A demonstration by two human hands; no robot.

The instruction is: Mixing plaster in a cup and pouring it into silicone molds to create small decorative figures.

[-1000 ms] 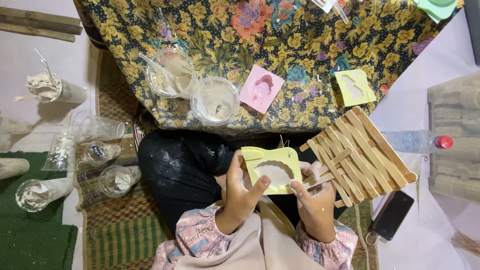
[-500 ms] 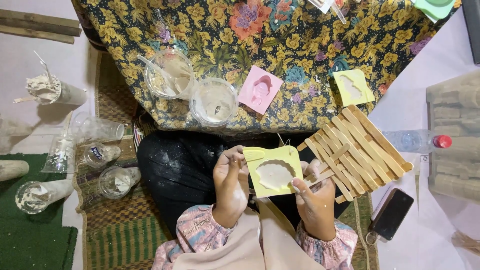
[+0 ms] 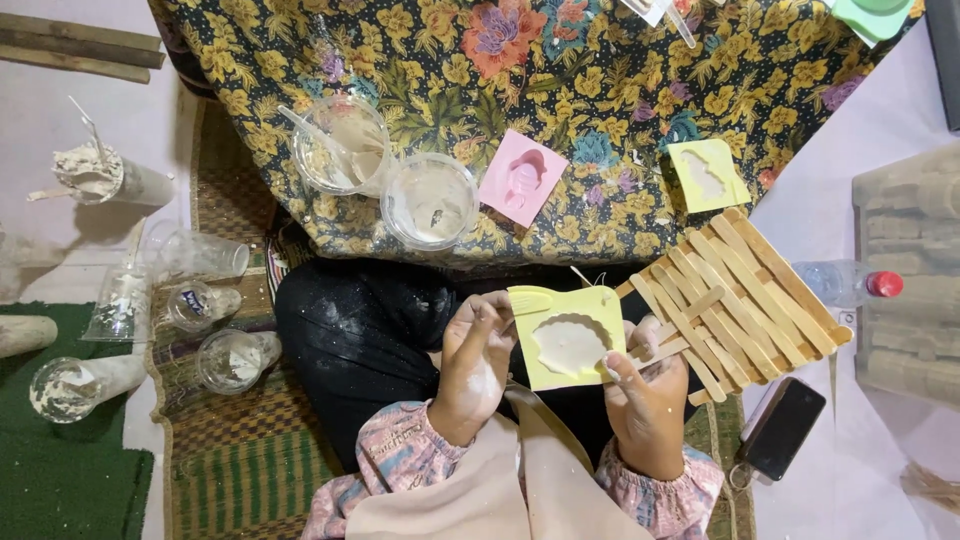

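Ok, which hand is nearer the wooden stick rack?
Right. The right hand holds the yellow mould at its right edge, touching the wooden stick rack; the left hand grips the mould's far left side.

floral cloth (image 3: 620, 215) under moulds, cups

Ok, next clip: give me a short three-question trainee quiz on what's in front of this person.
1. True or false: both hands hold the yellow mould.
2. Which mould on the floral cloth lies nearest the two clear cups? A) pink mould B) pale yellow mould C) blue mould
3. Fill in: beside the right hand rests a rack made of wooden ____.

Key: 1 true, left hand included; 2 A; 3 sticks.
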